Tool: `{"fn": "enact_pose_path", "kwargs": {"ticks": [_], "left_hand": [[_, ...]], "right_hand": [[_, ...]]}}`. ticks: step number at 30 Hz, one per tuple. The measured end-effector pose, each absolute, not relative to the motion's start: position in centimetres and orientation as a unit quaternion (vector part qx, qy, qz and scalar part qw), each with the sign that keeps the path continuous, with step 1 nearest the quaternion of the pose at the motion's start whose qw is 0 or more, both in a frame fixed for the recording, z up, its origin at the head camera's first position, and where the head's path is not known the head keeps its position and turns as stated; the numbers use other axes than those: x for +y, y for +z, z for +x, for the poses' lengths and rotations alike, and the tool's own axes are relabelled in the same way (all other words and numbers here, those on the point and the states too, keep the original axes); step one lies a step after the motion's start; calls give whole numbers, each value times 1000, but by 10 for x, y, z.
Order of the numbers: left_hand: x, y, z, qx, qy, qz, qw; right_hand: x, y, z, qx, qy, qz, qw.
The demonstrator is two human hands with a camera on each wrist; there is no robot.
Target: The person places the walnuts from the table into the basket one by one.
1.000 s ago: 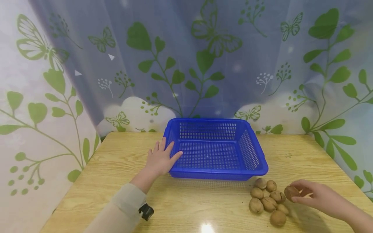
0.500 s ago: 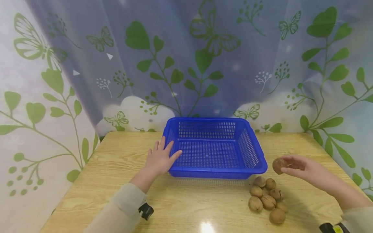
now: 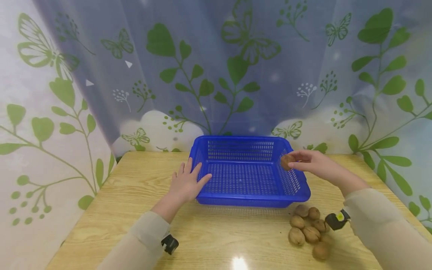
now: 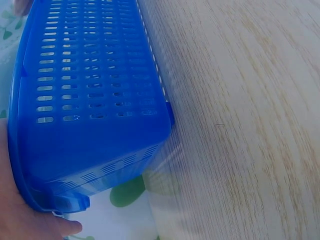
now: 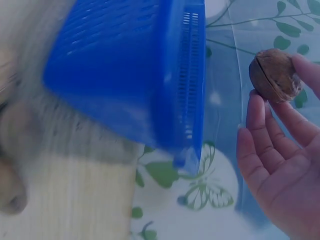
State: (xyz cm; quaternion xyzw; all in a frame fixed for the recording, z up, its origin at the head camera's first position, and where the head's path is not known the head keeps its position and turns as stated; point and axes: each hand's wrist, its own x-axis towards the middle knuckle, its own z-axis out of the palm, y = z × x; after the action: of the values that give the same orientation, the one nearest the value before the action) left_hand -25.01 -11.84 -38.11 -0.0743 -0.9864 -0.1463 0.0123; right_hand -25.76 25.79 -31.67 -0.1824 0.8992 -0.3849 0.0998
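Note:
A blue plastic basket (image 3: 241, 198) with slotted walls stands on the wooden table. My left hand (image 3: 185, 183) rests on its left rim with the fingers spread and straight. In the left wrist view the basket's outer wall (image 4: 95, 145) fills the left side, with part of the hand at the edge. Over the basket's right side, my right hand (image 3: 312, 163) pinches a brown walnut (image 3: 287, 162) between thumb and fingers. The right wrist view shows that walnut (image 5: 274, 75) at the fingertips, its seam visible, above the rim. Several walnuts (image 3: 311, 234) lie in a cluster in front of the basket's right corner.
The table (image 3: 209, 240) has a light wood grain. Behind it hangs a curtain (image 3: 202, 75) printed with leaves and butterflies, close to the basket's back. A small black device sits on each wrist. The right forearm (image 3: 378, 217) passes beside the walnut cluster.
My right hand has carried the walnut from beside the cluster up and leftward, to above the basket's right side. The left hand has stayed at the left rim.

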Motion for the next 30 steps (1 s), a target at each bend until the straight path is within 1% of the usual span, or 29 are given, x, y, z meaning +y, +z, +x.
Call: {"fn": "enact_pose_path", "kwargs": {"ticks": [8, 13, 21, 30], "left_hand": [[-114, -380, -250, -986, -145, -80, 10], [-117, -383, -252, -986, -147, -79, 20], [-118, -383, -251, -987, -137, -80, 19], [-118, -383, -250, -989, -127, -72, 24]], "right_hand": [[228, -310, -293, 888, -400, -185, 132], [203, -309, -316, 870, -435, -179, 147], [171, -323, -349, 828, -501, -182, 176], [146, -347, -373, 815, -511, -178, 210]]}}
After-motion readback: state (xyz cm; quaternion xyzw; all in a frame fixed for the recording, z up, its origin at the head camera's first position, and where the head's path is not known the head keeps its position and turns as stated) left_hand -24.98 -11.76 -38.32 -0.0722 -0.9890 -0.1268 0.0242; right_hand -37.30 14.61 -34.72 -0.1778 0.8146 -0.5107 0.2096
